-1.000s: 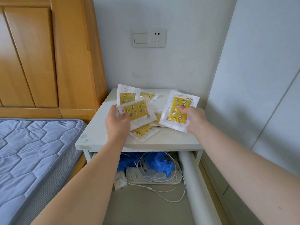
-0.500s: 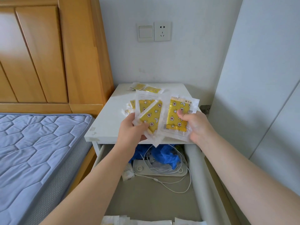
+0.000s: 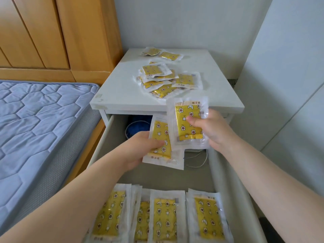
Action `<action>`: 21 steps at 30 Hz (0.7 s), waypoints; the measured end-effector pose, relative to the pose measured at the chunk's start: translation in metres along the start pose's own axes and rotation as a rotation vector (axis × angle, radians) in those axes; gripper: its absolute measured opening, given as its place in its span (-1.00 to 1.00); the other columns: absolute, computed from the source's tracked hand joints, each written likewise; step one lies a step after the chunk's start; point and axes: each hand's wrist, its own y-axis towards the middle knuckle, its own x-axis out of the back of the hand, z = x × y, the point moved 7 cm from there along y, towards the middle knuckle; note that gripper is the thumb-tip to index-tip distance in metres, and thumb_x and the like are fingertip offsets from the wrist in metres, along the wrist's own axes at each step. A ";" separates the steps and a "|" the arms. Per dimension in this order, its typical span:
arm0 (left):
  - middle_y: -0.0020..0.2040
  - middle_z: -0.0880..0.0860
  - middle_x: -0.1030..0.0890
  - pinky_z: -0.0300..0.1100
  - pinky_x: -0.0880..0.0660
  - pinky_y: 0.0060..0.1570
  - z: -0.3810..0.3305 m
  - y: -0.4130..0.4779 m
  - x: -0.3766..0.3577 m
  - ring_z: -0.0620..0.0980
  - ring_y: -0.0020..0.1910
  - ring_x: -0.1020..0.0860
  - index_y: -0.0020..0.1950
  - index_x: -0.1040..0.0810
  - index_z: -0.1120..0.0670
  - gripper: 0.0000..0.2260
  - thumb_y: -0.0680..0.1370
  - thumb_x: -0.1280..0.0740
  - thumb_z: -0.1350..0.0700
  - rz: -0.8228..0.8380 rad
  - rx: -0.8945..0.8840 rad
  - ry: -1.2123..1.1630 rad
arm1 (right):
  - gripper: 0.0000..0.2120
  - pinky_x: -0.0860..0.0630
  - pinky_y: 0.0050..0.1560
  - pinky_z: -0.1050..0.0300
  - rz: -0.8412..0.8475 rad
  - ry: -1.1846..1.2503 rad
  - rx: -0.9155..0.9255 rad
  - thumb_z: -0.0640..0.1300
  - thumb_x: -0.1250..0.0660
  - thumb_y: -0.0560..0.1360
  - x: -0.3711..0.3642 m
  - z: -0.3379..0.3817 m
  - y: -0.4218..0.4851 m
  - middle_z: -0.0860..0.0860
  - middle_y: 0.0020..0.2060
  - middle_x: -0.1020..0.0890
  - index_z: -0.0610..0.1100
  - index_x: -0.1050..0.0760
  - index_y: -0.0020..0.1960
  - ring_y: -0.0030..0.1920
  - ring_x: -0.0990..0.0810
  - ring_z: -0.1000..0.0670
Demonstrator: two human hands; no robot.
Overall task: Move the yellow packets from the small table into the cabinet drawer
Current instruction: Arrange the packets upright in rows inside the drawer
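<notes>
My left hand [image 3: 138, 149] grips yellow packets [image 3: 160, 142] in clear wrappers above the open drawer [image 3: 226, 181]. My right hand [image 3: 210, 130] pinches another yellow packet [image 3: 188, 123], thumb on its front, just in front of the small white table [image 3: 121, 92]. A loose pile of yellow packets [image 3: 166, 79] lies on the table top, with two more packets [image 3: 161, 53] near its back edge. Several packets [image 3: 163, 214] lie in a row at the near end of the drawer.
A blue bundle [image 3: 138, 128] and white cables [image 3: 198, 158] sit at the back of the drawer. A blue quilted mattress [image 3: 35, 123] and wooden headboard [image 3: 52, 32] stand to the left. A white wardrobe panel [image 3: 289, 85] stands close on the right.
Both hands have drawn back from the table with their packets and now hold them lower, over the drawer. The view has tilted down, showing the row of packets in the drawer.
</notes>
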 end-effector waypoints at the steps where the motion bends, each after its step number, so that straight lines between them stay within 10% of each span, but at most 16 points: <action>1: 0.04 0.08 -0.68 0.01 -0.56 0.08 0.008 0.001 0.007 0.06 0.01 -0.66 0.15 -0.57 0.13 -0.82 0.57 -0.30 0.24 -0.033 0.029 0.015 | -0.51 -0.43 0.27 -0.17 -0.015 0.031 -0.027 -0.06 -0.48 0.30 0.001 -0.008 0.000 -0.04 0.07 -0.65 -0.16 -0.51 0.19 0.14 -0.59 -0.08; 7: 0.02 0.06 -0.64 -0.05 -0.55 0.01 0.036 0.008 0.038 0.01 -0.05 -0.62 0.16 -0.52 0.11 -0.80 0.54 -0.35 0.23 -0.182 0.162 0.207 | -0.69 -0.43 0.25 -0.21 -0.016 0.186 -0.288 -0.23 -0.34 0.47 0.000 -0.044 -0.025 -0.07 0.13 -0.62 -0.12 -0.51 0.21 0.22 -0.55 -0.14; 14: 0.02 0.05 -0.62 -0.09 -0.54 -0.06 0.037 0.006 0.040 0.03 -0.02 -0.61 0.13 -0.53 0.09 -0.84 0.56 -0.32 0.24 -0.270 0.115 0.211 | -0.81 -0.59 -0.21 -0.08 0.146 0.104 -0.752 -0.39 -0.24 0.51 -0.032 -0.099 -0.089 -0.18 -0.17 -0.69 -0.25 -0.54 0.07 -0.20 -0.68 -0.16; 21: -0.01 0.01 -0.61 -0.10 -0.52 -0.06 0.027 0.004 0.024 0.01 -0.01 -0.60 0.05 -0.50 0.02 -0.86 0.56 -0.32 0.24 -0.244 0.032 0.200 | -0.71 -0.60 -0.16 0.05 0.406 -0.558 -0.529 -0.16 -0.52 0.37 -0.059 -0.125 -0.104 -0.15 -0.11 -0.65 -0.25 -0.54 0.01 -0.10 -0.64 -0.13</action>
